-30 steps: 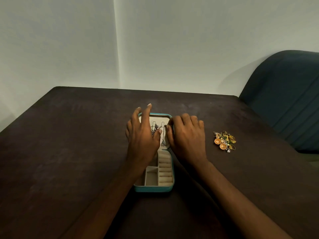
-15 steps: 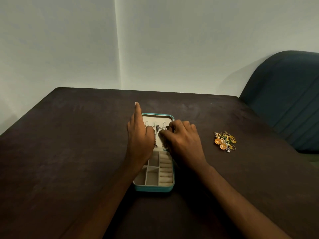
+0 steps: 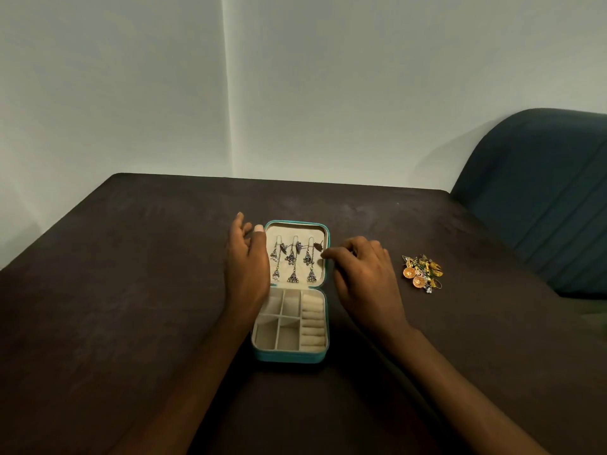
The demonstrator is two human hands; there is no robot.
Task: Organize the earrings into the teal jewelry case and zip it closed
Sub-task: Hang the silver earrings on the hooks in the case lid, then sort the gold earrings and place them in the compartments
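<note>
The teal jewelry case [image 3: 289, 356] lies open in the middle of the dark table, lid flat at the far side. Three silver dangling earrings [image 3: 293, 261] hang in a row inside the cream lid. The near half shows cream compartments and ring rolls with nothing in them. My left hand [image 3: 248, 267] rests at the lid's left edge, fingers spread, holding nothing. My right hand [image 3: 361, 274] sits at the lid's right edge, fingers curled, fingertips beside the rightmost earring. A pile of gold and orange earrings [image 3: 422, 273] lies on the table to the right.
The dark brown table [image 3: 131, 307] runs back to a pale wall. A dark teal upholstered chair [image 3: 542, 198] stands at the table's right side.
Both hands have drawn apart from over the lid to its two sides, which uncovers the three silver earrings hanging inside.
</note>
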